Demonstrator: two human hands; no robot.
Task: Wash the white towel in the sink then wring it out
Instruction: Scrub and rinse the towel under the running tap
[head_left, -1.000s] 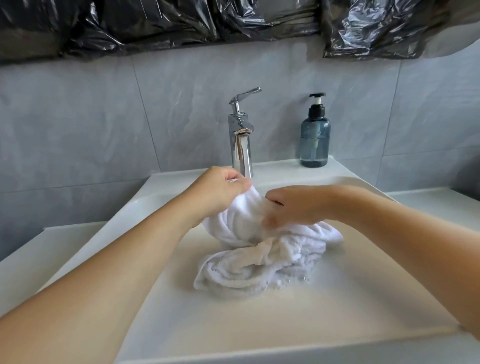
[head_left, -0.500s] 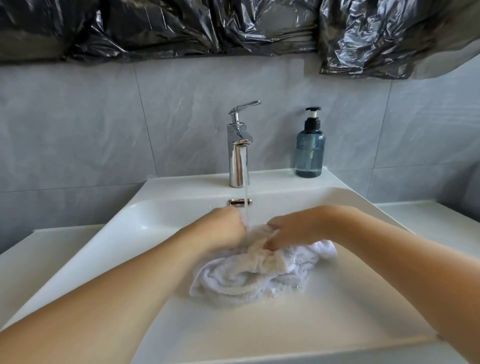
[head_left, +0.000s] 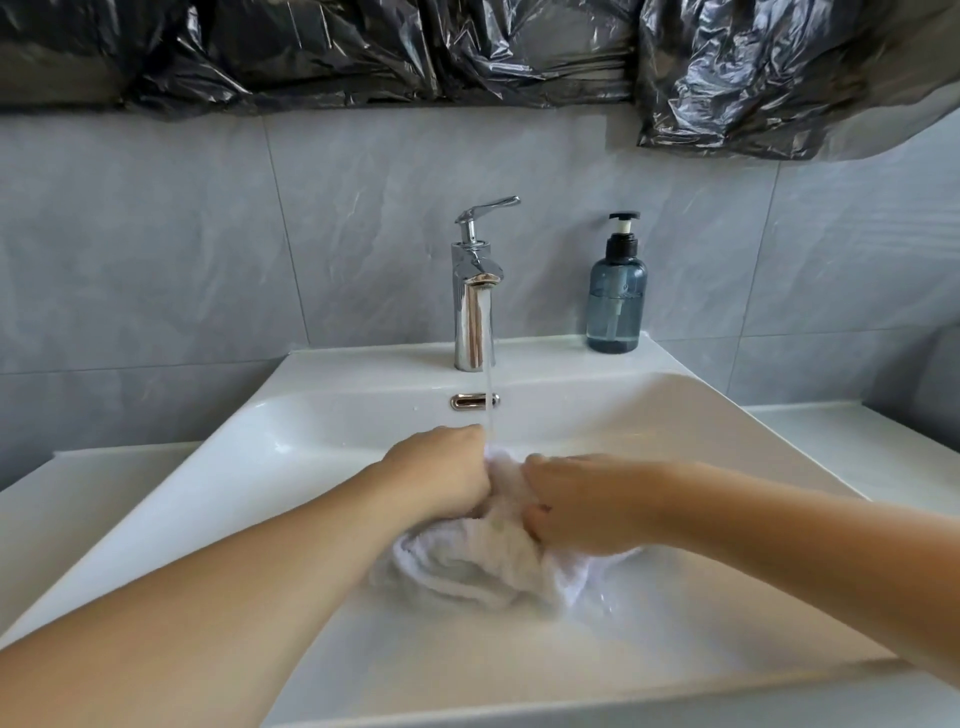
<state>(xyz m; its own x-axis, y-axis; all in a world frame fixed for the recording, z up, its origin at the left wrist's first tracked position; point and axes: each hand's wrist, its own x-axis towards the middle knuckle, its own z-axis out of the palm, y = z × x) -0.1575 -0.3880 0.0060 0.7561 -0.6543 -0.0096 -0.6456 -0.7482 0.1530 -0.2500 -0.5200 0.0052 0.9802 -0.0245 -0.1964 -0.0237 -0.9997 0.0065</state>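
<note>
White terry bunches between both grips at frame centre: I see my left hand (head_left: 441, 475) fisted on the white towel (head_left: 483, 564) and my right hand (head_left: 576, 501) curled over its other end, fingers pinching the cloth. It lies crumpled on the floor of the white sink (head_left: 675, 415), under a thin stream from the chrome tap (head_left: 474, 306). Upper right of that, a blue soap dispenser (head_left: 616, 296) stands on the rim. Black plastic sheeting (head_left: 467, 47) spans the top.
</note>
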